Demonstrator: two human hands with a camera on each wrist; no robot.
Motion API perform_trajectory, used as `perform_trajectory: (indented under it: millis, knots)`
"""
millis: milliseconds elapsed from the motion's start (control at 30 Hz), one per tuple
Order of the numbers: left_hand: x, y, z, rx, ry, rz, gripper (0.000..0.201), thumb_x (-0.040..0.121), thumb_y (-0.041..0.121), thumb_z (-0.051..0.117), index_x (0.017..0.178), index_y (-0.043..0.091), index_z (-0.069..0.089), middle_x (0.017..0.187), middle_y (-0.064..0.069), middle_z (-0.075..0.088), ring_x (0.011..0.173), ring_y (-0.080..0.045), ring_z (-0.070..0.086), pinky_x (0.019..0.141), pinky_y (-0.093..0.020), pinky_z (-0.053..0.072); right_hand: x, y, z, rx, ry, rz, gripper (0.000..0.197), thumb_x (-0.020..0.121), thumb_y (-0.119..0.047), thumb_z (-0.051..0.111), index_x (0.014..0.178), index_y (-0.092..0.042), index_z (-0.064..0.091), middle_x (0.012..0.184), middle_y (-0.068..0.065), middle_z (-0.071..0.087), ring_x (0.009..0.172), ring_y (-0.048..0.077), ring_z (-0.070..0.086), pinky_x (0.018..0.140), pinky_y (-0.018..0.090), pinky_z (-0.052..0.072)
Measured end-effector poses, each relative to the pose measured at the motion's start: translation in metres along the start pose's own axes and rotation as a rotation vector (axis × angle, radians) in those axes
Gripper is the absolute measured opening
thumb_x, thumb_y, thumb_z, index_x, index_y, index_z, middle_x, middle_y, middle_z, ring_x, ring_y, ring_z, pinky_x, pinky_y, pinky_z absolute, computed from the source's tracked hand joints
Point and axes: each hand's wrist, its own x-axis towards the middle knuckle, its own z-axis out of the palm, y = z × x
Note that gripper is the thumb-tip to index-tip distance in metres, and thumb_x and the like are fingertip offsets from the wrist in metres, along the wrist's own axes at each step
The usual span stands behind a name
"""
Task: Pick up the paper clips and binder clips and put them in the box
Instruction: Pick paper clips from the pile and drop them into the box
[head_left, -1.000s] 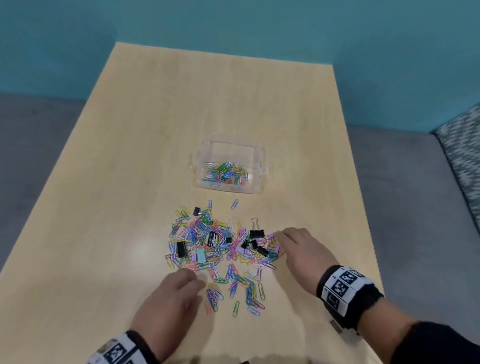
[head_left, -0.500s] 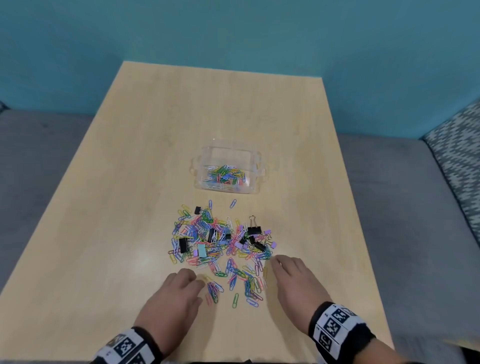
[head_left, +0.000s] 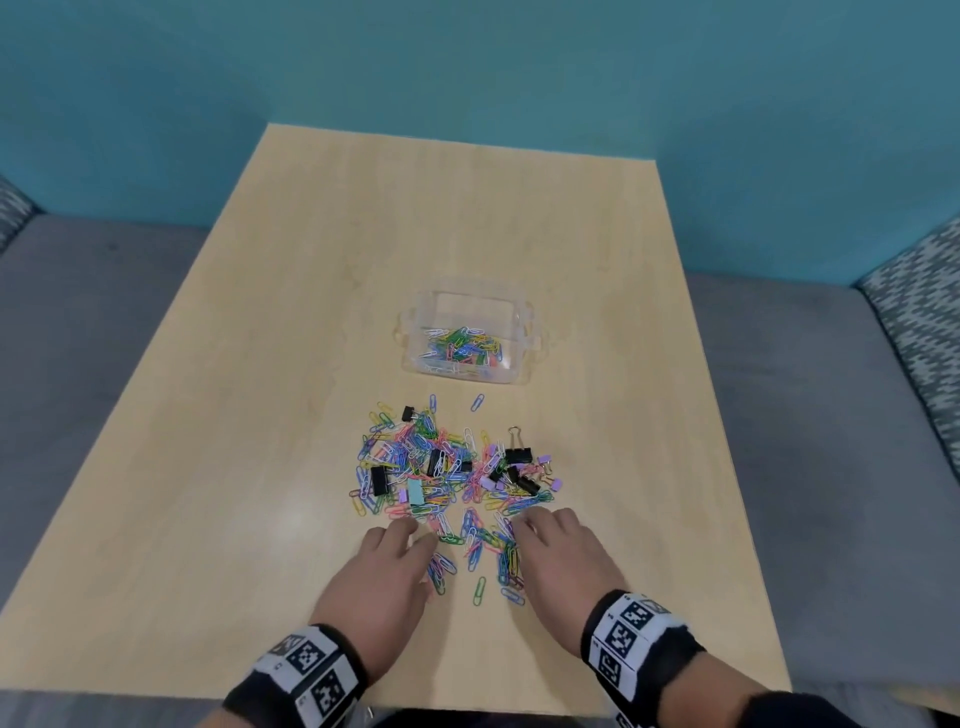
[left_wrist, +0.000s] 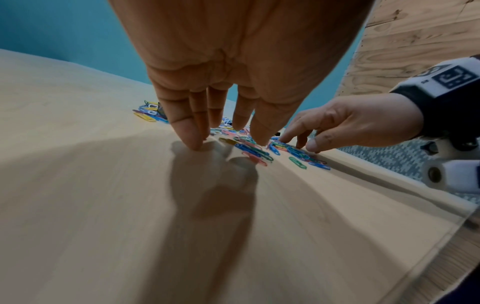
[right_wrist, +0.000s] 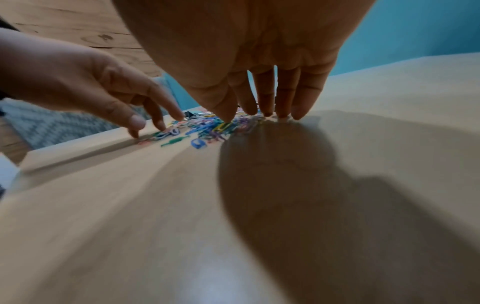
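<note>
A heap of coloured paper clips (head_left: 441, 478) lies mid-table, with black binder clips (head_left: 518, 456) and small lilac ones mixed in. Beyond it stands a clear plastic box (head_left: 523, 374) holding several paper clips. My left hand (head_left: 384, 571) rests fingertips-down at the heap's near left edge, fingers straight, gripping nothing; its fingertips (left_wrist: 192, 139) touch the wood beside the clips (left_wrist: 252, 148). My right hand (head_left: 561, 556) sits at the near right edge, fingers straight down with the fingertips (right_wrist: 283, 115) touching the table and clips (right_wrist: 218, 127).
The light wooden table (head_left: 260, 415) has bare room on both sides of the heap and behind the box. Its near edge runs just below my wrists. A grey couch (head_left: 810, 467) surrounds the table, with a patterned cushion (head_left: 924, 312) at right.
My right hand has pulled back from the heap's right side to its near right edge, then slid inward. The left hand edged slightly forward. The head view tilted up.
</note>
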Motion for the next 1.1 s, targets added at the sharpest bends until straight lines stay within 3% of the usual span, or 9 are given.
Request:
perform_trajectory:
  millis: [67,233,400,500,667,833,933,1000,1100]
  knots:
    - [0.001,-0.001,-0.002,0.006,0.019,0.009,0.054,0.063,0.029,0.078,0.113,0.025,0.057,0.113,-0.001,0.058,0.089,-0.022,0.059,0.069,-0.029,0.055,-0.001,-0.004,-0.004,-0.003,-0.004,-0.050,0.040,0.071,-0.020,0.063,0.110,-0.018,0.057,0.104,-0.001,0.059,0.085,0.023,0.052,0.065,0.033,0.050]
    - [0.006,-0.010,0.001,0.043,0.059,0.031,0.052,0.070,0.027,0.071,0.119,0.021,0.055,0.122,-0.006,0.056,0.104,-0.027,0.052,0.078,-0.036,0.055,0.008,0.006,-0.010,-0.005,0.043,0.083,0.047,0.072,-0.022,0.069,0.117,-0.014,0.057,0.114,0.005,0.059,0.094,0.028,0.056,0.068,0.037,0.053]
    - [0.007,-0.008,0.002,0.080,0.007,0.052,0.043,0.077,0.034,0.042,0.115,0.021,0.058,0.120,-0.005,0.057,0.106,-0.027,0.055,0.074,-0.035,0.056,0.005,-0.005,-0.010,-0.033,-0.019,-0.079,0.045,0.070,-0.022,0.067,0.113,-0.018,0.056,0.105,0.000,0.057,0.088,0.025,0.053,0.067,0.034,0.049]
    - [0.006,-0.009,-0.002,0.062,0.022,0.045,0.041,0.077,0.035,0.042,0.111,0.021,0.059,0.118,-0.005,0.058,0.105,-0.027,0.053,0.074,-0.036,0.055,0.005,-0.007,-0.017,-0.022,-0.009,-0.095,0.037,0.072,-0.022,0.065,0.109,-0.019,0.057,0.103,-0.001,0.058,0.090,0.024,0.054,0.067,0.033,0.049]
    - [0.013,-0.011,0.002,0.039,0.031,0.006,0.044,0.072,0.030,0.064,0.114,0.020,0.057,0.119,-0.007,0.057,0.107,-0.030,0.054,0.074,-0.040,0.055,0.018,-0.013,-0.011,-0.022,-0.031,-0.068,0.054,0.073,-0.027,0.068,0.122,-0.013,0.051,0.119,0.005,0.054,0.100,0.028,0.054,0.074,0.038,0.052]
    - [0.005,-0.009,-0.003,0.031,0.052,0.042,0.034,0.076,0.033,0.044,0.102,0.020,0.062,0.112,-0.003,0.059,0.098,-0.029,0.055,0.070,-0.038,0.055,0.006,-0.018,-0.012,-0.008,-0.047,-0.179,0.047,0.074,-0.031,0.062,0.119,-0.018,0.054,0.112,0.000,0.056,0.095,0.024,0.054,0.069,0.033,0.052]
    - [-0.004,-0.026,-0.004,-0.034,0.130,-0.130,0.042,0.077,0.040,0.043,0.109,0.017,0.059,0.112,-0.008,0.056,0.097,-0.031,0.050,0.078,-0.040,0.053,-0.008,-0.003,-0.013,0.081,-0.062,-0.058,0.047,0.080,-0.032,0.056,0.125,-0.019,0.048,0.115,0.001,0.055,0.095,0.024,0.054,0.073,0.034,0.053]
    - [-0.006,-0.034,-0.002,-0.059,0.132,-0.223,0.050,0.075,0.045,0.043,0.114,0.016,0.057,0.113,-0.010,0.056,0.096,-0.032,0.051,0.079,-0.042,0.052,-0.016,0.005,-0.014,0.142,-0.124,0.067,0.055,0.087,-0.041,0.050,0.137,-0.020,0.038,0.124,0.001,0.048,0.103,0.025,0.048,0.083,0.034,0.049]
    - [-0.003,-0.034,0.000,-0.029,0.081,-0.222,0.055,0.075,0.050,0.043,0.117,0.018,0.056,0.115,-0.010,0.058,0.096,-0.033,0.053,0.076,-0.041,0.053,-0.018,0.002,-0.015,0.195,-0.185,0.118,0.067,0.089,-0.051,0.048,0.146,-0.023,0.023,0.133,-0.001,0.036,0.112,0.023,0.038,0.094,0.030,0.040]
